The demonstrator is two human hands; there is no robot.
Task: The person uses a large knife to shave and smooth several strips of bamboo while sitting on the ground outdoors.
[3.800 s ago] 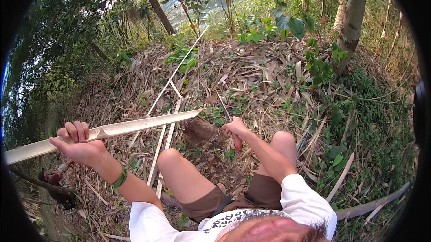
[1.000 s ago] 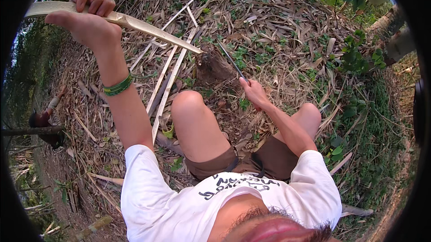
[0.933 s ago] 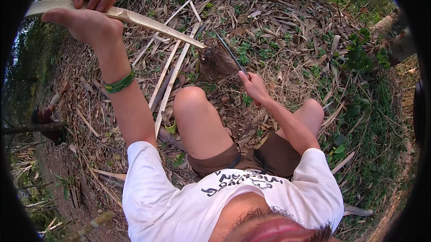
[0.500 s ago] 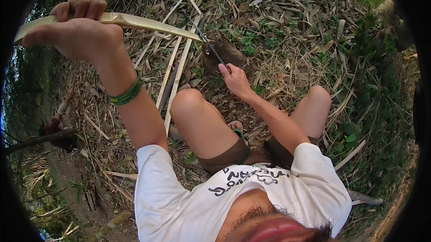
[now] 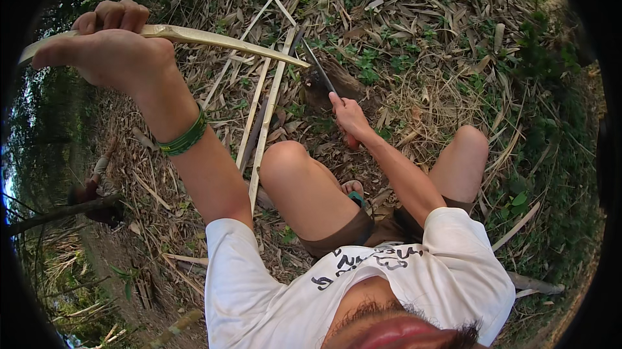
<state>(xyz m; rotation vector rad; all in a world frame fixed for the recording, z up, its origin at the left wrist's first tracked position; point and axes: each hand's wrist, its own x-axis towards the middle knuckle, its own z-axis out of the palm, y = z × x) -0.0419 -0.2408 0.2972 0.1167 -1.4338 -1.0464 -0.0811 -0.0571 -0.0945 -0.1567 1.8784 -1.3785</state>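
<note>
At the upper left, my left hand [image 5: 123, 51] is closed around a long pale strip of split bamboo [image 5: 220, 39]. The strip bows to the right, and its far end comes down at a dark wooden block [image 5: 343, 81] on the ground. My right hand [image 5: 350, 118] grips the handle of a machete [image 5: 319, 67]; a reddish-brown bit of the handle shows below the fist. Its dark, narrow blade points up and to the left over the block, just right of the strip's end.
Several pale bamboo strips [image 5: 267, 112] lie on the leaf litter beside my bent left knee [image 5: 284, 161]. Dry straw [image 5: 424, 104] and green plants [image 5: 518, 200] are to the right. At the far left, a branch [image 5: 61, 214] crosses a dark reddish shape I cannot make out.
The machete blade has swung from across the strip's end to its right, standing steeper. My right hand has moved slightly right and down. My left hand still holds the strip.
</note>
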